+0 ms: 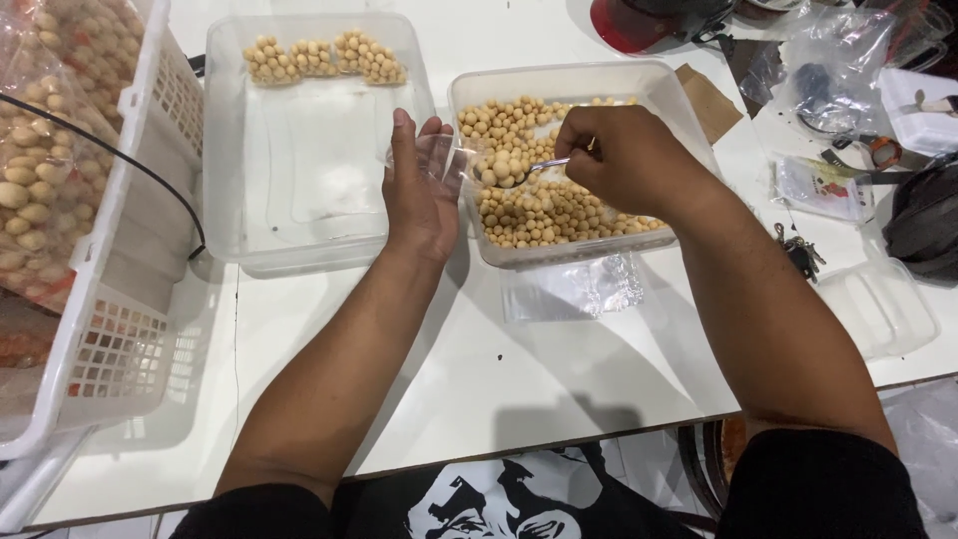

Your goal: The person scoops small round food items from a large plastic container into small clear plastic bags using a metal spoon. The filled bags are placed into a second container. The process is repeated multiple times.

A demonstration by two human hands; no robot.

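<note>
Clear plastic bag (446, 158) sits pinched open in the left hand (419, 190) at the tub (569, 82) rim; the right hand (624, 160) grips a loaded spoon (519, 172). Best to tip slowly, mouth held wide.

Got a small clear bag (444, 155) open in my left hand (419, 190). Flat empty bags (571, 289) lie near the right tub. Filled snack bags (35, 150) sit in the far-left basket.
</note>
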